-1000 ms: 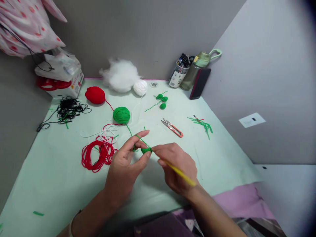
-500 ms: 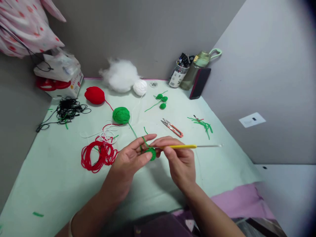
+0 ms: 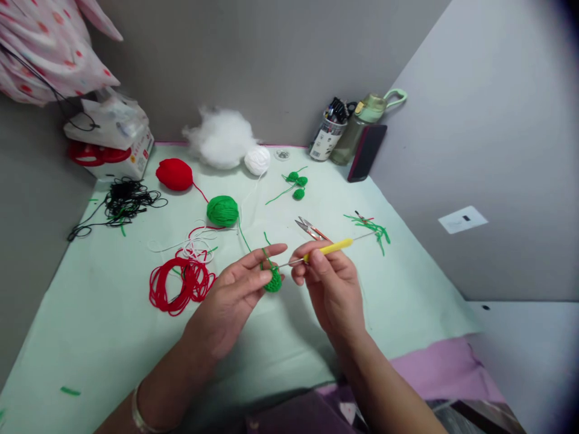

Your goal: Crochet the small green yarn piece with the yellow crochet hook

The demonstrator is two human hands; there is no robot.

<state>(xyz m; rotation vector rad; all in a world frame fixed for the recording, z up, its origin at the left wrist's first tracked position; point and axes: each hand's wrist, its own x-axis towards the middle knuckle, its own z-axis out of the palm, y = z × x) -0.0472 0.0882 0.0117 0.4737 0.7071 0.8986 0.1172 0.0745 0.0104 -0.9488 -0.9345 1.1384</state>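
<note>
Pinched in my left hand is a small green crochet piece. Green yarn loops over the raised left index finger and runs back to a green yarn ball. My right hand grips a crochet hook by its yellow handle. The hook's left tip meets the top edge of the piece; its other metal end points up and right. Just beyond the right hand lie thread snips, partly hidden by its fingers.
Red yarn loops lie left of my hands, with black yarn farther left. Behind are a red ball, white stuffing, a white ball and small green pieces. Green scraps, a phone and a bottle are rightward.
My right hand has drawn slightly right, away from the left, and the hook now slants upward to the right. More of the green piece shows. The snips' handle is now covered.
</note>
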